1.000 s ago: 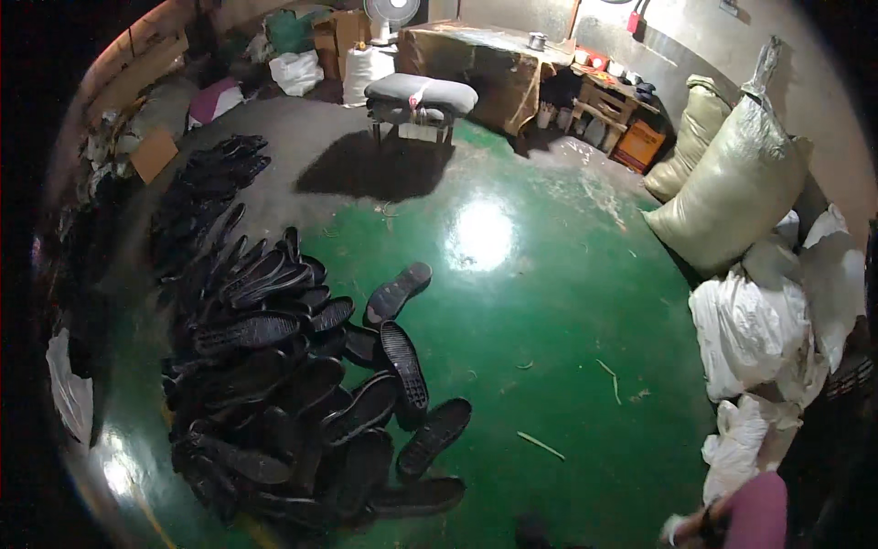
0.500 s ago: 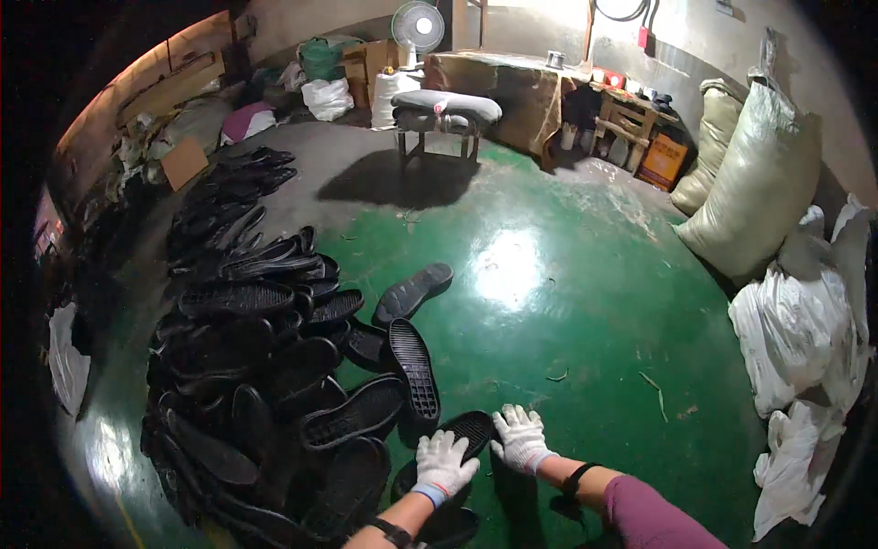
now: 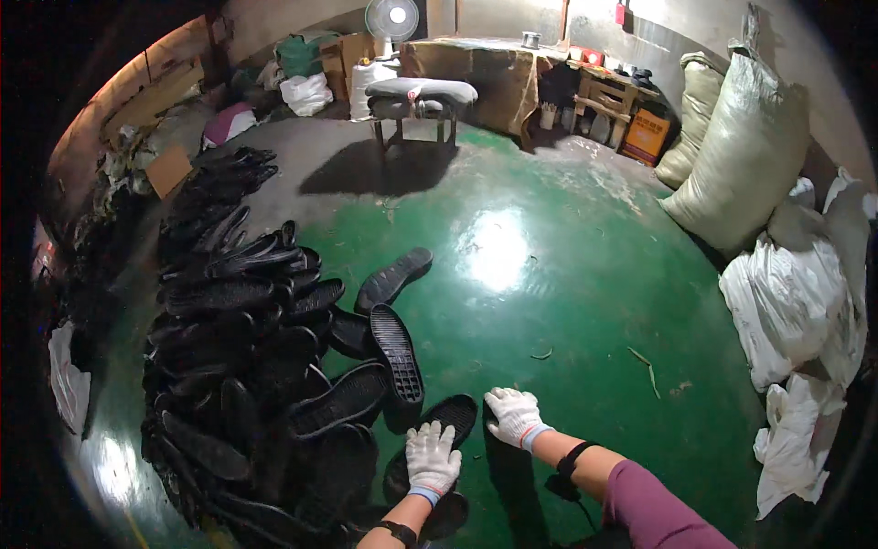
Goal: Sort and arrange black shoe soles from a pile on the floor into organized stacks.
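My left hand [image 3: 433, 459], in a white knit glove, lies with stretched fingers over a black shoe sole [image 3: 455, 414]. The sole's ribbed far end shows past the fingertips; my hand hides its middle. To the right of it is my right hand [image 3: 514, 416], also gloved, its fingers apart and slightly bent with nothing seen in them. A narrow strip of green floor shows between that hand and the sole. Beyond my left hand, another sole with a grid tread [image 3: 397, 352] leans at the edge of a large heap of black soles [image 3: 247, 343].
A single sole [image 3: 393, 279] lies on the green floor [image 3: 585, 293] beyond the heap. White sacks [image 3: 791, 302] and tall stuffed sacks [image 3: 745, 156] stand along the right. Farther back are a padded bench [image 3: 421, 91], a fan [image 3: 391, 18] and a covered table [image 3: 471, 78].
My right hand has come off the sole's right edge and its fingers have bent a little. My left hand stays on the sole. The whole view has shifted slightly.
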The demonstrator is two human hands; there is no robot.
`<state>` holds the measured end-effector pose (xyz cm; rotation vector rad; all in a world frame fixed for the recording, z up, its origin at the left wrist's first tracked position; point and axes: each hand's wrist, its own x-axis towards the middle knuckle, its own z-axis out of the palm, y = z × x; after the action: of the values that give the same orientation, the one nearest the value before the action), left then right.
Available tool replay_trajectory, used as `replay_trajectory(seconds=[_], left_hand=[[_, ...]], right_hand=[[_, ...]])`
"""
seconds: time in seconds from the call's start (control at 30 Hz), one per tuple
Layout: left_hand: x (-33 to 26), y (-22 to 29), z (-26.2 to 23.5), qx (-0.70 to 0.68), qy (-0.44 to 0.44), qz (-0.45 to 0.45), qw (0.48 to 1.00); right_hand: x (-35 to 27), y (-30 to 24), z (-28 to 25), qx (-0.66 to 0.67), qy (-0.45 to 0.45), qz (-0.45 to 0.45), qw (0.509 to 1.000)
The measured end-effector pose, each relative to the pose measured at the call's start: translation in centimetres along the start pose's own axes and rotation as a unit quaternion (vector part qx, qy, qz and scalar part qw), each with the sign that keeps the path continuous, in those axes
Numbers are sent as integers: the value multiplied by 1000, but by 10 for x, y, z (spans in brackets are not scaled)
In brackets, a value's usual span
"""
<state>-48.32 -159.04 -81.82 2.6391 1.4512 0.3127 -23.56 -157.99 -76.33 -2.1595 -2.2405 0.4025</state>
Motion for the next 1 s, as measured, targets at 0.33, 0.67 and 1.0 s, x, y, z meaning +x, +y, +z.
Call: replay_trajectory(seconds=[0.33,0.67,1.0], left_hand=[[-2,3,-1,-16,-6,-4,1000],[-5,0,1,-8,18,-1,1000],[-1,4,-2,2,21,4,1000]], right_hand=[[-6,2,1,10,5,9,1000],[-3,2,-6,12,9,-1,1000],[-2,6,-9,30,3,11,999]])
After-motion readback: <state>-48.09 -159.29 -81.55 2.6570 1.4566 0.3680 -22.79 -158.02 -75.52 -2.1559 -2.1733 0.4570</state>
